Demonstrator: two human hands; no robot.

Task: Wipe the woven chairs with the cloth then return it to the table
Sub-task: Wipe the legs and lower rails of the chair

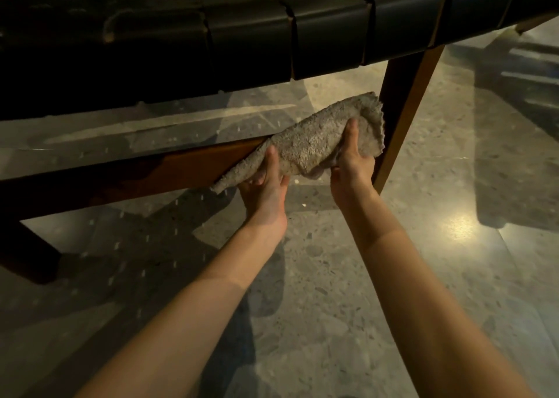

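Both of your hands grip the cloth (314, 143). The left hand (266, 183) pinches its near-left end with the thumb on top. The right hand (352, 162) holds its far-right end, thumb pressed into the pile. The cloth hangs bunched between them, below the woven seat (272, 44) of the chair. It covers the right end of the wooden rail (136, 177), seemingly against it, and sits just beside the right leg (402, 104).

Here is what could go wrong, as I judge it:
- **Grit:** The loose corner below your left hand dangles toward the floor, so a low pass could drag it there and carry grit onto the wood.
- **Missed spots:** With the cloth bunched like this, only a fold meets the rail. You may skim the face and miss the underside and the joint where rail meets leg.
- **Sliding:** If you pull hard against the leg, the chair could slide on the polished floor.
- **Hidden dust:** The black straps would hide dust in this gloom, so patches may be skipped.

The floor (332, 276) is glossy speckled stone, with a bright glare spot (461, 227) to the right and long shadows under the chair. The light is dim and warm. Another dark leg (27, 252) stands at the near left. The surface where the cloth must end up is not in view, so you will have to turn to find it.
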